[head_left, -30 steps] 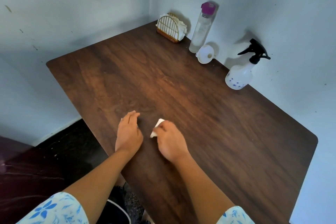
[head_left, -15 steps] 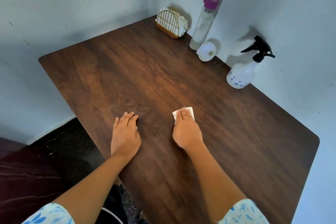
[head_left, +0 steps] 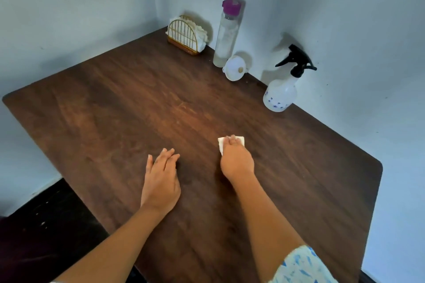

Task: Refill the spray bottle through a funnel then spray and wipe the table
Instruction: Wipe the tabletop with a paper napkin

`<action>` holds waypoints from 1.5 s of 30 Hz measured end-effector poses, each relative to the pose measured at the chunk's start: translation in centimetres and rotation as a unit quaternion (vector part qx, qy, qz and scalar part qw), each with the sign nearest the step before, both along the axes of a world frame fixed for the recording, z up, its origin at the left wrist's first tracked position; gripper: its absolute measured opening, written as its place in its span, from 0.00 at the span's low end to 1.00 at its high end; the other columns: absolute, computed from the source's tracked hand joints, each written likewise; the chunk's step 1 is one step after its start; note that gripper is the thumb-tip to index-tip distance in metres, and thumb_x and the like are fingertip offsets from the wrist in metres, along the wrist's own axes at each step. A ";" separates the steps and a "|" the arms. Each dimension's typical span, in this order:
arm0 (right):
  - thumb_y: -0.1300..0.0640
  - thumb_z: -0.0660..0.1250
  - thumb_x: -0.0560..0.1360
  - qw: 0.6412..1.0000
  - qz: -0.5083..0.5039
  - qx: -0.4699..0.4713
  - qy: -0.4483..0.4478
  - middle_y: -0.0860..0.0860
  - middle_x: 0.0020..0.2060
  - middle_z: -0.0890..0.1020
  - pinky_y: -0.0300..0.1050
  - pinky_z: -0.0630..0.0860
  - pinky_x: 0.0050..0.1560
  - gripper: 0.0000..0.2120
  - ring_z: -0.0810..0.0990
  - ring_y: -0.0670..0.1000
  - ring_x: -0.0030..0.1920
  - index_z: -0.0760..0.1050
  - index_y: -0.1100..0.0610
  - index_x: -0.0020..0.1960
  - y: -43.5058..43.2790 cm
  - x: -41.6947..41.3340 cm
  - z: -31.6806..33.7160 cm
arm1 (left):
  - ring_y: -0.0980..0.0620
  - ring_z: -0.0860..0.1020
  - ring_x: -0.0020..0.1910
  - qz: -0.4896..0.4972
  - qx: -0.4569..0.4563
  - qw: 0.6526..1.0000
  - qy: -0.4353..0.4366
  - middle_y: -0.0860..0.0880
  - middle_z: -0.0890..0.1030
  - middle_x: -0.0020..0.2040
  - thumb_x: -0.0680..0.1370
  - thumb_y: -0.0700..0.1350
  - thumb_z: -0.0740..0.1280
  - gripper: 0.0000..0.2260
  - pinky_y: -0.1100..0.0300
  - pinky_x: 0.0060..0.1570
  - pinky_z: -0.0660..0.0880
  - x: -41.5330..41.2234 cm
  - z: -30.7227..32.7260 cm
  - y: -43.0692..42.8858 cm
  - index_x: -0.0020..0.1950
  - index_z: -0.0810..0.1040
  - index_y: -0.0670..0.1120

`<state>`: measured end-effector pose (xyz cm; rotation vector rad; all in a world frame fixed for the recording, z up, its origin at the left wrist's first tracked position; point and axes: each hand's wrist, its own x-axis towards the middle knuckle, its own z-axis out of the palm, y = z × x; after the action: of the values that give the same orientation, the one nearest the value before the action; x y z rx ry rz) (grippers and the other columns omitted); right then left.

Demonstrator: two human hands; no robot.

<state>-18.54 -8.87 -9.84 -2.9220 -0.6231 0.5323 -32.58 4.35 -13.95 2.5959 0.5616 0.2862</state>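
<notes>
My right hand [head_left: 235, 158] presses a small white tissue [head_left: 221, 145] flat onto the dark wooden table [head_left: 128, 108], near its middle. My left hand [head_left: 161, 181] lies flat on the table, palm down, holding nothing. The white spray bottle [head_left: 279, 93] with a black trigger head stands at the right by the wall. A white funnel [head_left: 235, 68] lies on the table to its left. Beside the funnel stands a tall clear bottle [head_left: 226, 37] with a purple cap.
A gold wire napkin holder [head_left: 184, 35] with white tissues stands in the far corner. Walls close off the table at the back and right. The table's left edge drops to a dark floor [head_left: 41, 225].
My right hand slid the tissue forward and to the right across the table. My left hand stayed flat in place. The view tilted slightly.
</notes>
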 end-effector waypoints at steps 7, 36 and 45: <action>0.61 0.47 0.81 0.995 0.100 0.015 0.008 0.58 0.76 0.51 0.49 0.55 0.73 0.25 0.47 0.57 0.76 0.48 0.63 0.76 2.5 -4.7 -0.6 | 0.44 0.68 0.69 -0.032 0.015 0.999 0.037 0.43 0.73 0.66 0.73 0.46 0.47 0.25 0.42 0.70 0.56 3.0 -0.8 -0.9 0.63 0.73 0.40; 0.62 0.49 0.79 0.979 -0.204 -0.023 -0.010 0.56 0.76 0.52 0.52 0.68 0.65 0.26 0.50 0.57 0.75 0.48 0.62 0.76 -4.0 -2.3 -1.1 | 0.44 0.64 0.71 -0.062 0.026 0.997 0.041 0.42 0.71 0.67 0.77 0.44 0.50 0.21 0.47 0.72 0.51 3.0 -1.1 -1.1 0.65 0.71 0.38; 0.61 0.50 0.79 0.993 -0.120 0.009 0.003 0.52 0.77 0.49 0.51 0.65 0.67 0.28 0.47 0.53 0.76 0.45 0.58 0.77 -3.0 0.5 -1.5 | 0.42 0.65 0.70 -0.066 0.002 0.998 0.013 0.40 0.72 0.67 0.77 0.42 0.51 0.20 0.44 0.72 0.50 1.8 -1.1 -0.6 0.65 0.71 0.37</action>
<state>-18.07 -11.85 -11.33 -2.9202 -0.2687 0.5034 -30.75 3.71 -15.07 2.6291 0.3954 0.2113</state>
